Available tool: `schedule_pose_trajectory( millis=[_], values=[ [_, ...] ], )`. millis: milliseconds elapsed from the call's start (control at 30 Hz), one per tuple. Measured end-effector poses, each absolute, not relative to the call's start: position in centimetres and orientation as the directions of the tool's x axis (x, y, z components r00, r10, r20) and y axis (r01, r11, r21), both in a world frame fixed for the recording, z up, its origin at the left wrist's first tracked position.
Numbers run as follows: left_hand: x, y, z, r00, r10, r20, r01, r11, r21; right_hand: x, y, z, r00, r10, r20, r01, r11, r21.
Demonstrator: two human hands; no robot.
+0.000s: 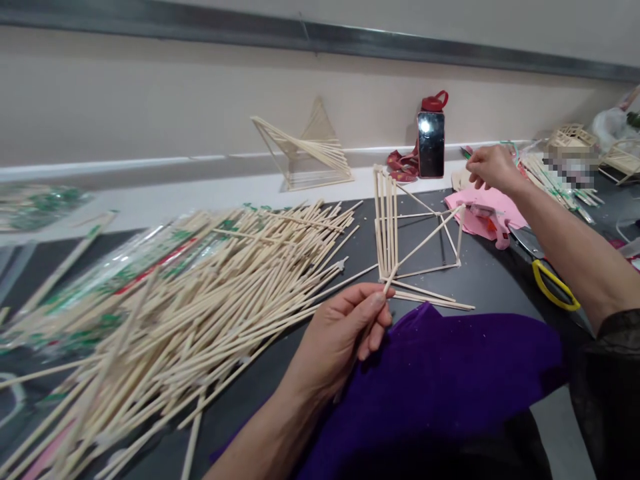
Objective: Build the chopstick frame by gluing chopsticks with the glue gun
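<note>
My left hand [353, 320] is closed, pinching a thin wooden stick [391, 279] between thumb and fingers. The stick's end is close to the lower near corner of a small stick frame [387, 220]; whether they touch I cannot tell. That frame stands on the dark table, with a row of upright sticks on its left side. My right hand [495, 167] hovers above a pink cloth [510, 207], fingers bent down and closed together; anything in them is too small to make out. Below it on the cloth lies a pink glue gun [493, 220].
A big heap of loose wooden sticks [240, 287] covers the left, beside plastic wrappers [135, 267]. Yellow-handled scissors [553, 287] lie under my right forearm. Along the wall stand a twisted stick model [305, 153] and a phone [431, 145] before a red-capped bottle [434, 101].
</note>
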State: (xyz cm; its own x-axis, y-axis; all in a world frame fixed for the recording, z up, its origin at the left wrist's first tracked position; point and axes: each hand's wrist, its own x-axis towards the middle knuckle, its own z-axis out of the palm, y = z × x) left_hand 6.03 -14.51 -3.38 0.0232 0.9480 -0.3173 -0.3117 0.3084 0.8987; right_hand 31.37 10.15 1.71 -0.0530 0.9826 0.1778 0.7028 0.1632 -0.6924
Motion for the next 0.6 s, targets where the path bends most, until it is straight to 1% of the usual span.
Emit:
schedule_pose_trajectory(
  millis=[100, 233, 300, 400, 500, 567, 600],
  values=[
    [6.0, -14.5, -3.4, 0.025, 0.95, -0.311, -0.317, 0.303, 0.899, 30.2, 11.7, 1.1, -0.09, 0.98, 0.175, 0.81, 0.174, -0.56],
    [5.9, -14.6, -3.3, 0.02, 0.952, -0.304, -0.354, 0.291, 0.889, 29.5, 12.7, 0.7, -0.106, 0.947, 0.302, 0.901, 0.22, -0.373],
    [5.8, -14.7, -3.2, 0.023, 0.953, -0.303, -0.378, 0.289, 0.88, 29.5, 12.6, 0.7, -0.098, 0.937, 0.334, 0.927, 0.208, -0.312],
    [5.8, -14.8, -3.2, 0.036, 0.953, -0.301, -0.398, 0.29, 0.87, 30.0, 12.3, 1.1, -0.04, 0.937, 0.346, 0.944, 0.148, -0.293],
    [5.9, -14.8, -3.2, 0.052, 0.955, -0.291, -0.427, 0.285, 0.858, 30.8, 11.7, 1.9, -0.013, 0.909, 0.416, 0.954, 0.136, -0.268],
    [6.0, -14.7, -3.3, 0.068, 0.958, -0.28, -0.451, 0.28, 0.847, 30.9, 10.5, 2.6, -0.016, 0.886, 0.464, 0.935, 0.178, -0.307],
    [6.0, -14.7, -3.3, 0.076, 0.958, -0.276, -0.462, 0.279, 0.842, 30.8, 9.6, 3.0, -0.012, 0.884, 0.467, 0.912, 0.201, -0.357]
  ],
)
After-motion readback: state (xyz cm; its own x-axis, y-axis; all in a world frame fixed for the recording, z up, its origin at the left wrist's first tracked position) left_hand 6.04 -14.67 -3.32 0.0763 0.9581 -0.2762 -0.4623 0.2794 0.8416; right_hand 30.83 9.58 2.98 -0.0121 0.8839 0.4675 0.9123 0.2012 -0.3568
